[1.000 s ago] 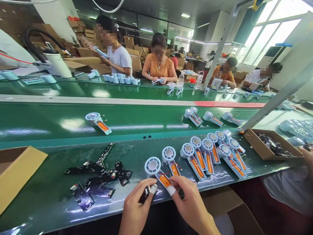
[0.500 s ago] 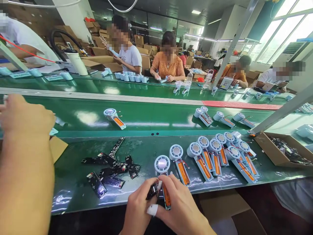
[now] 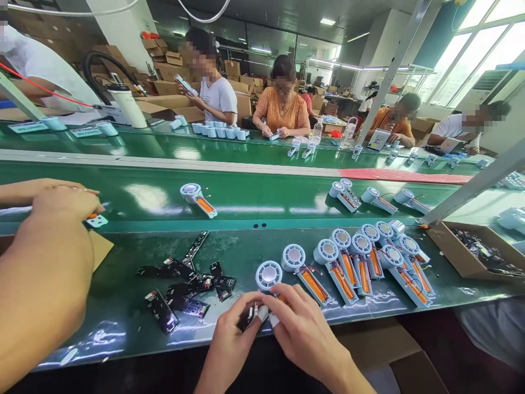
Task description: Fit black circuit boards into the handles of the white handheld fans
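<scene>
My left hand (image 3: 234, 334) is closed on a small black circuit board (image 3: 248, 317), most of it hidden by the fingers. My right hand (image 3: 307, 331) meets it at the fingertips, its fingers pinched together; what they grip is hidden. White coverings show at the thumb tips. Just beyond both hands lies a light blue handheld fan (image 3: 269, 275) with a round grille, its handle mostly covered by my right hand. To its right lies another fan (image 3: 294, 257), with an orange battery and thin wires in its open handle. Several loose black circuit boards (image 3: 188, 282) lie to the left.
More open fans (image 3: 363, 246) cluster on the right of the bench, beside a cardboard box (image 3: 471, 249) of boards. On the green belt (image 3: 254, 191) lie a single fan (image 3: 197, 198) and several others. A co-worker's arm (image 3: 49, 262) reaches in from the left; people sit opposite.
My hands have drawn closer together, the right one now covering more of the fan's handle. The co-worker's hand at left has lowered, and a fan part shows there. Fans on the belt have shifted slightly right.
</scene>
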A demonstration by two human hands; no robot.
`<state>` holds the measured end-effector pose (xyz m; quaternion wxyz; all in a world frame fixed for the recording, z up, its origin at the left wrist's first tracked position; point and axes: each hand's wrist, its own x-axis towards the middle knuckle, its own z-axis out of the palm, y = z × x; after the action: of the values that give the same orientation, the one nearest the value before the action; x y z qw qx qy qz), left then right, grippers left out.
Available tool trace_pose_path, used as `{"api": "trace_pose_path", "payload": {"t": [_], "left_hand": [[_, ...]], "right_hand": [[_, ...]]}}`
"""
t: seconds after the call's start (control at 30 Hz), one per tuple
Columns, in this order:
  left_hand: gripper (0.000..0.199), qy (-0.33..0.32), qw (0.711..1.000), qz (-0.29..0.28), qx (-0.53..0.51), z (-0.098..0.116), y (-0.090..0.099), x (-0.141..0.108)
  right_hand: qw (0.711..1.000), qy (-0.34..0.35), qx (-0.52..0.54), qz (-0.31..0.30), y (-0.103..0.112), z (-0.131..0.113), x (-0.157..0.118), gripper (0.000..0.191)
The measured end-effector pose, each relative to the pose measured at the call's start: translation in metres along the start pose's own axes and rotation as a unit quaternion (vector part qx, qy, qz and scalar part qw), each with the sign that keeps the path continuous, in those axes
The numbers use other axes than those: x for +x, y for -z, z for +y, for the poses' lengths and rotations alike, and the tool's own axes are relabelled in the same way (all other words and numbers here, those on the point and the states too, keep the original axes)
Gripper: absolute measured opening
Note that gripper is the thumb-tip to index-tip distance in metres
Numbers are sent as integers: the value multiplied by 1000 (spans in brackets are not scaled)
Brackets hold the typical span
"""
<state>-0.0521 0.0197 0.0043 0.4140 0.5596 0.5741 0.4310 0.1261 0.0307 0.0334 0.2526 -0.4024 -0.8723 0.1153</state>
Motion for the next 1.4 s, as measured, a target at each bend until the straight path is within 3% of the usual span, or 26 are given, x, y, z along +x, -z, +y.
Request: {"api": "trace_pose_path", "payload": {"t": [0.1,0.33,0.47,0.57,0.63,0.77,0.9,1.13,1.4], "left_hand": [[25,13,1000,22,-18,0,-2,-2],[37,71,995,70,-25,-2,0,-5],[40,149,985,47,-67,-20,0,-17],[43,199,975,60,-76,-33,-1,-26],[45,175,982,62,-46,-32,-1,-27],[48,67,998,14,6,-10,1,-21],[52,34,999,17,23,5,-1,-15],[40,-29,995,29,90,4,-4,-15],[26,-131,970,47,200,-7,0,-16]], "right_hand": [[999,32,40,0,-2,6,7,47],[993,-10,117,22,-12,18,10,32],[997,10,74,16,-10,16,12,32],[999,35,-4,13,-8,14,15,26],[998,50,-45,16,-8,14,16,21],[995,77,-63,33,-9,15,19,18],[995,83,-33,42,-10,12,20,21],[996,62,-2,71,-20,4,19,20],[997,51,-19,50,-23,0,19,20]]}}
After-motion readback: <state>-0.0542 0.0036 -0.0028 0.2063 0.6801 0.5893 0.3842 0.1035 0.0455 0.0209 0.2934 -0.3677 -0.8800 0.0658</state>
